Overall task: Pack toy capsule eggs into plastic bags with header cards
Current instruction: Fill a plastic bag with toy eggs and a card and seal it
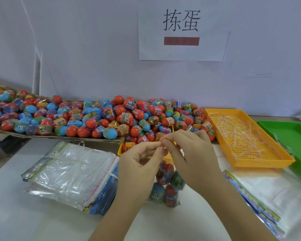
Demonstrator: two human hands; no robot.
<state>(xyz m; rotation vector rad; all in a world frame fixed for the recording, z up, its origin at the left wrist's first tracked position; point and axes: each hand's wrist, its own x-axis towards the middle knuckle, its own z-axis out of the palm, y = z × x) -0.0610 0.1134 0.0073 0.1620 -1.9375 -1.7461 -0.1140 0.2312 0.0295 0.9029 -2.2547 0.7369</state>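
Both hands meet at the middle of the table, fingertips together — the left hand (140,161) and the right hand (191,153) each pinch the mouth of a clear bag (161,176), which hangs just below them with four capsule eggs (171,194) inside. From nine round to twelve o'clock, a heap of loose eggs (111,119) lies along the wall. At eight o'clock sits a stack of empty bags (71,173); at two o'clock an orange tray (248,141) holds thin plastic strips, a green tray (292,134) just beside it. More bags with header cards (268,193) lie at four o'clock.
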